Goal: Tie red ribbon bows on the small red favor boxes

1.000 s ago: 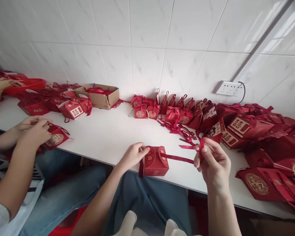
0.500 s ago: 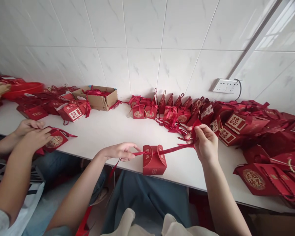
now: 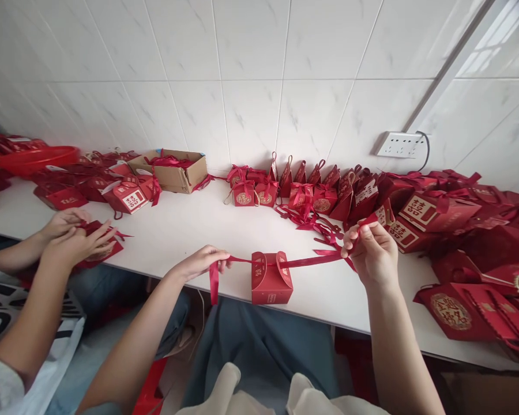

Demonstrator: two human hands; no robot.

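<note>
A small red gift box (image 3: 270, 279) with gold print stands at the near edge of the white table (image 3: 190, 230). A red ribbon (image 3: 311, 261) runs through its top flaps and stretches out to both sides. My left hand (image 3: 203, 262) pinches the ribbon's left end, which hangs down over the table edge. My right hand (image 3: 369, 253) is closed on the right end, held a little above the table to the right of the box.
A row of finished red boxes (image 3: 294, 193) lines the wall, with piles of flat red boxes (image 3: 458, 230) at the right and a cardboard carton (image 3: 173, 170) at the back left. Another person's hands (image 3: 75, 236) work on a red box at the left. A wall socket (image 3: 400, 144) sits above the piles.
The ribbon has been drawn through the box's top. My left hand moved left from the box, my right hand rose and drew the ribbon taut.
</note>
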